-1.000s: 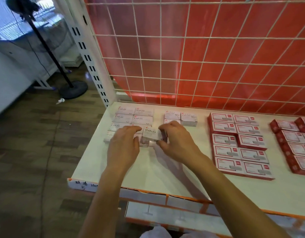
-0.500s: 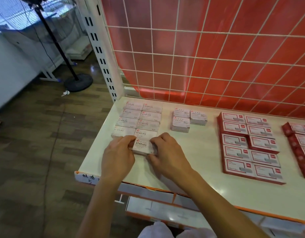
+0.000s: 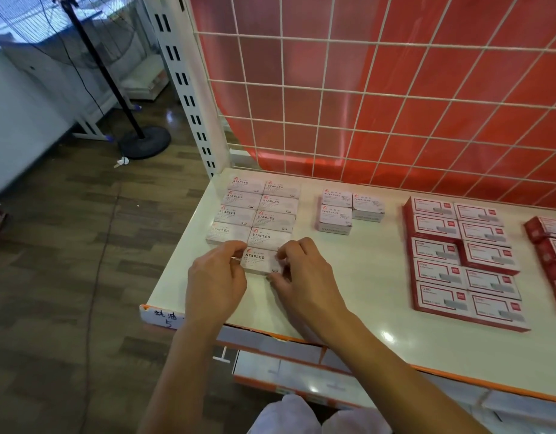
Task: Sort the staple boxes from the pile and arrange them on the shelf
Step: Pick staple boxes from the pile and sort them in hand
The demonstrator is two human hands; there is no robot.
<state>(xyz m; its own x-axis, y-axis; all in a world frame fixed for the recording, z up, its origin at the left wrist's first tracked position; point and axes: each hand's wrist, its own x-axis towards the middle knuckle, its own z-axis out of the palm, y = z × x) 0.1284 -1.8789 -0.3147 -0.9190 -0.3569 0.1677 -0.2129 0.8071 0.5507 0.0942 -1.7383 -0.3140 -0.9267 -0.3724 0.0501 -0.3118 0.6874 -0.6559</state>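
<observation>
Bright, even indoor light; pink cast from red backing (image 3: 427, 104) behind shelf (image 3: 348, 286). Small white glare spot on shelf near front edge. Sheen on floor (image 3: 67, 245) left of shelf, beyond it. Pale washed-out zone far left of shelf.

Shadows soft and faint under left hand (image 3: 217, 283) and right hand (image 3: 301, 277). Print on staple box (image 3: 259, 260) between hands legible.

Red boxes (image 3: 464, 261) at shelf's right end smeared, soft. Wire grid (image 3: 358, 79) above shelf bowed by wide-angle lens.

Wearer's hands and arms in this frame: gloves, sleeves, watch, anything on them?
Nothing worn that shows. The left hand and right hand are bare: no gloves, no rings visible. The left forearm and right forearm are bare down to the frame's lower edge: no sleeves, watch or wristband. No markings or cables.
</observation>
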